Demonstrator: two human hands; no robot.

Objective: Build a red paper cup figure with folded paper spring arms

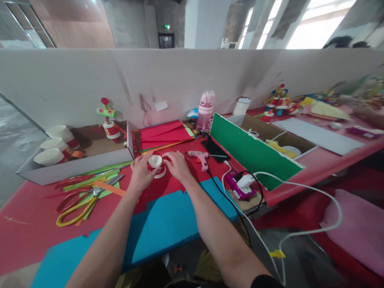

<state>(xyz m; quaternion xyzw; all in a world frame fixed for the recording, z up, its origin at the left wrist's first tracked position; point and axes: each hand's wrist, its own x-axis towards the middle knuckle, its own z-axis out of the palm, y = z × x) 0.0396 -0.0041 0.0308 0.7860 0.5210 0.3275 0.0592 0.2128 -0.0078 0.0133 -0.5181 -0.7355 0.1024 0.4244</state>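
Observation:
A red and white paper cup stands upside down on the red tabletop, its white base up and its rim on the table. My left hand is closed around the cup's left side, the thumb against its front. On the other side, my right hand has its fingertips pinched at the cup's right side. A small red paper piece shows at those fingertips; its full shape is hidden. Just right of my right hand lies a pink hot glue gun with a glue stick in its back.
Scissors and paper strips lie left. A cardboard tray holds cups and a cup figure. Red paper sheets, a pink bottle, a phone, a green-sided box and a purple power strip with trailing cables stand around.

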